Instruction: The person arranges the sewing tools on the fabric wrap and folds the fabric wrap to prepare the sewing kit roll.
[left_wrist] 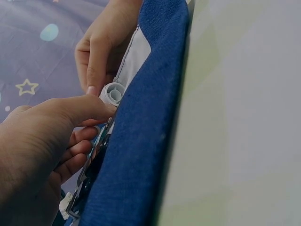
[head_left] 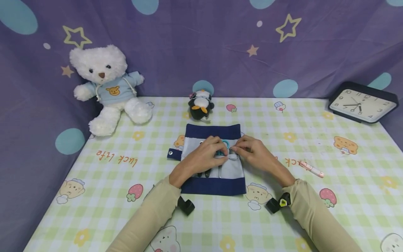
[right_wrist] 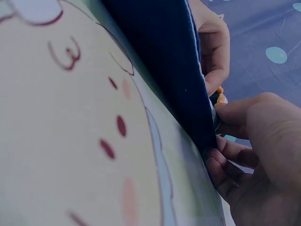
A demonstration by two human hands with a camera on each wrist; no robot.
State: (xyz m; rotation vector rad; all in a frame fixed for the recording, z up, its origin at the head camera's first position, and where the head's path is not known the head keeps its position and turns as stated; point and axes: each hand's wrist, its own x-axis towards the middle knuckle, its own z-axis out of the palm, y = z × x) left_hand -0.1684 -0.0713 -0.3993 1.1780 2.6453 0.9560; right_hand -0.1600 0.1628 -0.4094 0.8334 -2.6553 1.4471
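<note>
Cylinder (left_wrist: 113, 93), white; right grip (head_left: 254, 151) pinching it; left grip (head_left: 206, 152) touching, pinch unclear; pouch (head_left: 214, 186) beneath

Tablecloth (head_left: 355, 217): "luck life" in thin orange lettering (head_left: 117, 158), left of frame centre. Second strip of orange lettering (head_left: 293, 162), right of centre, just beyond right hand (head_left: 256, 152): partly covered, only few letters showing, "ck" likely.

Clock (head_left: 363, 103), upper right of frame: dark numerals on pale dial. 10, 11, 12 along upper edge; 2, 3 at right; 4, 5 at bottom; 8, 9 at left. Remaining numerals small, harder to make out.
</note>
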